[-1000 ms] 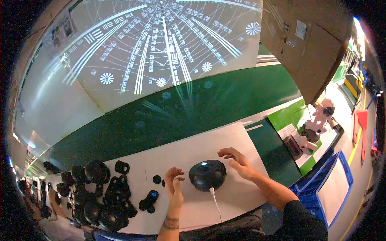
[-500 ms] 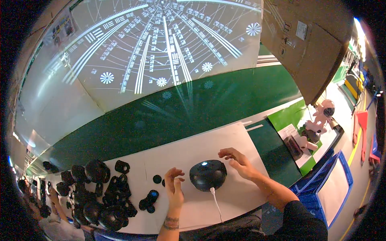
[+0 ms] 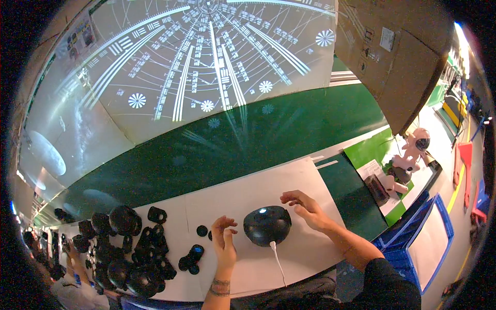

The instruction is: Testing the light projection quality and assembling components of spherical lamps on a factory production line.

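- A black dome (image 3: pixel 267 225), round and glossy, sits on the white counter (image 3: pixel 248 191) between the two hands, near the front edge.
- A thin white cable (image 3: pixel 277 261) runs from the dome's near side toward the person, so it looks already plugged in.
- The left hand (image 3: pixel 224 238) stands just left of the dome, palm turned toward it, fingers loosely curled and apart; its grip is open and holds nothing. Whether the fingertips touch the shell I cannot tell.
- The right hand (image 3: pixel 305 205) hovers at the dome's upper right, fingers spread and bent; its grip is likewise open and empty, close to the shell but not clearly on it.
- A small black disc (image 3: pixel 202 230) lies on the counter just left of the left hand, apart from it.
- Further left, a pile of black parts (image 3: pixel 129 248) crowds the counter: rounded shells, rings and brackets, none in hand.
- Judged from this, one dome is out on the work spot with its cable attached and both hands are set about it; the many loose parts in the pile look untouched, so most of the work appears left.
- To the right lie a dark green mat (image 3: pixel 351 196) and, beyond it, a small pink and white figure (image 3: pixel 411 155); a blue crate (image 3: pixel 429 243) stands below.
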